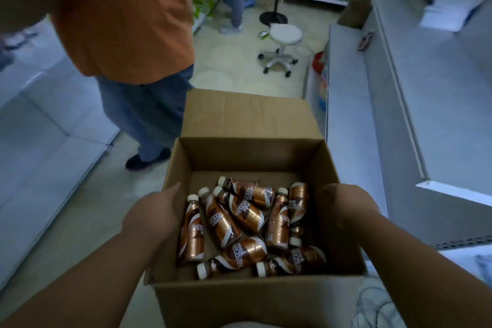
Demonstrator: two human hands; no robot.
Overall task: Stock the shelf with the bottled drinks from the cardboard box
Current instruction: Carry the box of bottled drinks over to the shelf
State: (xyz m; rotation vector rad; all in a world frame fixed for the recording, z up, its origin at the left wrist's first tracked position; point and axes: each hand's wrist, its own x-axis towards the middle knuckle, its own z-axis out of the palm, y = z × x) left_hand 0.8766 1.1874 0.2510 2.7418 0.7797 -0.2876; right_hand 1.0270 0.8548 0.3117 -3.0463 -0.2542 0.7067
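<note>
Copper-brown bottles (250, 224) w/ white swirls, tan box (250, 117).

Open cardboard box (249, 125), copper bottled drinks (247, 221) lying jumbled inside

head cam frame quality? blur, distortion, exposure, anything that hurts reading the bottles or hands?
Head view: dim, bluish light overall; strong wide-angle bending at the edges, so the shelves curve. Upper corners and the orange shirt are smeared with motion blur. The centre is sharpest: the bottles in the cardboard box have readable labels. Left hand and right hand are slightly soft and underexposed.
</note>
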